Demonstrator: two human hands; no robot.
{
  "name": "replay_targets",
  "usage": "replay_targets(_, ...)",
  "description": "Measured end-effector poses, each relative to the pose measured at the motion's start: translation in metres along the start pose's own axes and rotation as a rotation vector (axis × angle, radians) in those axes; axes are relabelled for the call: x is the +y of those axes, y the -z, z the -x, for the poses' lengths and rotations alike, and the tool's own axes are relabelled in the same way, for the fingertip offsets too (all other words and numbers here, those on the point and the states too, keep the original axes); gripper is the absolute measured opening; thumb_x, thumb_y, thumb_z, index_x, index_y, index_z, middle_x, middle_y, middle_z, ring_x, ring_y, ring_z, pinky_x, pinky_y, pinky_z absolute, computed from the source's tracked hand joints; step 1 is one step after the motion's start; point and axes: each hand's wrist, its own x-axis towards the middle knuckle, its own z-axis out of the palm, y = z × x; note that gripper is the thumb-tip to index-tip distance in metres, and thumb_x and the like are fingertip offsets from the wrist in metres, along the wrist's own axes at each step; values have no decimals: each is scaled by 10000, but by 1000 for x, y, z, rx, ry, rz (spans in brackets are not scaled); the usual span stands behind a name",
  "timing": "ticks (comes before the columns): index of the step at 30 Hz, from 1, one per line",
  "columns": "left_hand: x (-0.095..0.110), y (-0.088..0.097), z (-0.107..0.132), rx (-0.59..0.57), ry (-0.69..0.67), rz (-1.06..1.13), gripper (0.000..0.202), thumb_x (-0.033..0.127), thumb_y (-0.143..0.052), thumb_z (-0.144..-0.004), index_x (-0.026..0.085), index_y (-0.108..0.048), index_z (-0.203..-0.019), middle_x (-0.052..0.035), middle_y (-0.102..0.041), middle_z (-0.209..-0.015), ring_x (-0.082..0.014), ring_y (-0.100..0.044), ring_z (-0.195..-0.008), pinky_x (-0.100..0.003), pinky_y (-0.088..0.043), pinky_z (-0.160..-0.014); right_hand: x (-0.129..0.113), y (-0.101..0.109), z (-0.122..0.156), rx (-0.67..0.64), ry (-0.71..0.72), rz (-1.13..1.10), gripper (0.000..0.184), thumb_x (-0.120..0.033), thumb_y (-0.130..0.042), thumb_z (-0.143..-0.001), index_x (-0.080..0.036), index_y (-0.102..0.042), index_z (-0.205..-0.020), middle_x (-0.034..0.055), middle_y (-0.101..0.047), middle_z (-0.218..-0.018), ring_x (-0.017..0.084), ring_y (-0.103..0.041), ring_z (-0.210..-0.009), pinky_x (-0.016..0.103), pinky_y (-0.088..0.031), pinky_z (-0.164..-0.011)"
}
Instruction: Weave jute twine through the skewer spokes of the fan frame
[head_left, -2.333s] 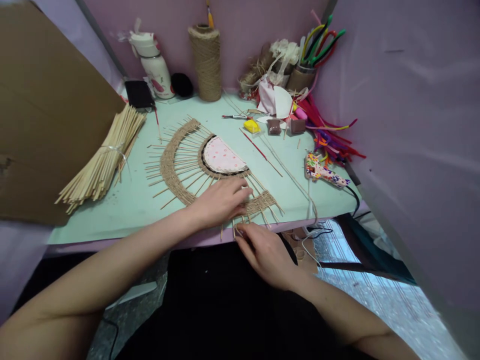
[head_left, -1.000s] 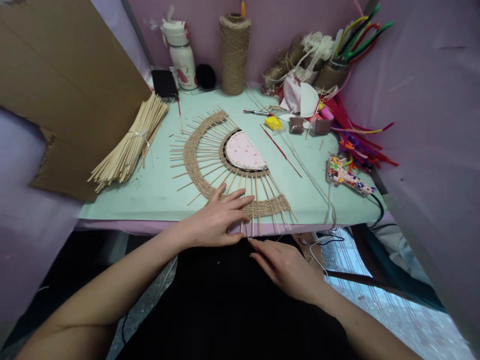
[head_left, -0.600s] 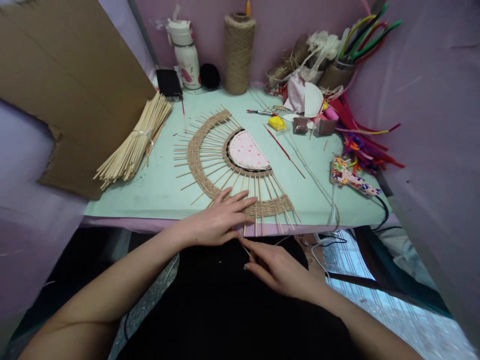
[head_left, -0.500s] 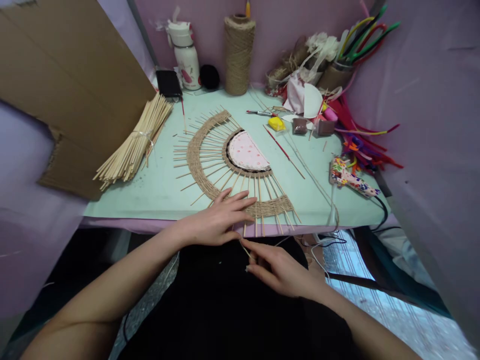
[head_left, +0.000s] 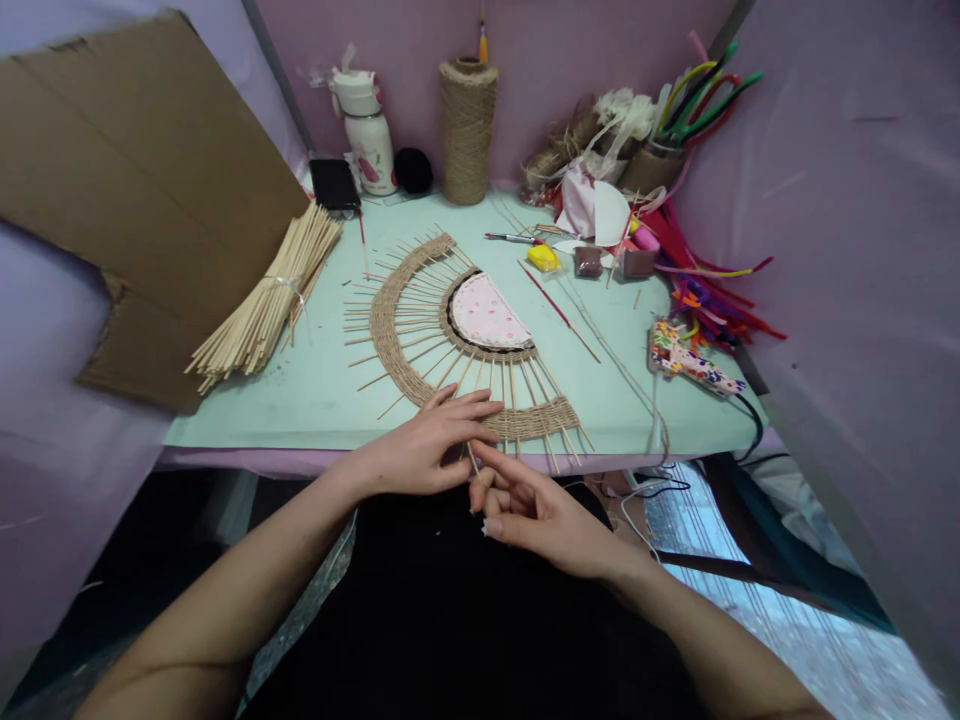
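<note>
A half-round fan of thin wooden sticks, with a woven twine band, lies on the table. At its centre is a pink patterned fabric half-circle with a dark braided edge. My left hand lies over the band at the near side, fingers spread, pressing on it. Just beside it, at the table's front edge, my right hand has its forefinger stretched out and its other fingers curled around the end of a thin stick. Its thumb stands apart; the fingers partly hide the stick.
At left, a bundle of sticks leans by a cardboard sheet. Behind stand a bottle and a twine spool. To the right are a patterned glue gun, clay packets, pipe cleaners and scissors.
My right hand has moved up and left, closer to my left hand and the fan's edge. The left hand stays on the band. The view has shifted slightly.
</note>
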Motion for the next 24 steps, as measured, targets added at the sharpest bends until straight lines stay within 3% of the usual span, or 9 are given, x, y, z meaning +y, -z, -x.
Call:
replay_targets(4,-5,-16,-2,203,19,-7,237,118,-444,-907,209,-642,-1001,-91,-628,-1323,-211,-503,-1318,-534,-255,-1159,-2,-1,1,4,11,98,744,-286,-654,-848,-301,-294,-1500,10,-528,-1013,57,-468,-694,218,-435,-645)
replay_targets(7,-6,-26,-3,337,-6,-26,183,117,-453,-920,198,-617,-927,-89,-688,-1218,-188,-587,-1223,-505,-300,-1148,-9,-6,8,8,-43,368,737,-228,-607,-875,-282,-253,-1519,46,-580,-1109,75,-529,-738,235,-488,-691)
replay_targets(12,-7,-29,-4,415,-18,-77,119,142,-485,-925,182,-593,-897,-119,-666,-1232,-213,-549,-1268,-475,-386,-1115,-32,-6,27,-31,-39,941,514,-249,-580,-920,-270,-450,-1416,58,-635,-1192,147,-633,-902,321,-525,-873)
replay_targets(15,-9,-28,-3,414,-31,-98,99,145,-494,-920,178,-586,-903,-126,-661,-1226,-229,-535,-1280,-478,-408,-1106,-39,5,35,106,94,1143,380,-289,-550,-946,-262,-541,-1325,68,-628,-1237,200,-605,-1097,358,-500,-962)
replay_targets(20,-9,-30,-2,415,-46,-135,111,105,-484,-903,169,-573,-922,-131,-665,-1206,-251,-539,-1269,-497,-425,-1089,-31,36,22,553,365,1355,273,-237,-501,-958,-215,-612,-1207,107,-649,-1144,244,-583,-1080,442,-490,-951)
replay_targets(24,-4,-33,-14,456,-16,-151,122,93,-476,-900,174,-566,-916,-121,-674,-1177,-256,-554,-1247,-496,-435,-1075,-27,65,3,540,403,1487,266,-265,-559,-927,-207,-639,-1173,118,-642,-1170,275,-550,-1109,480,-463,-962)
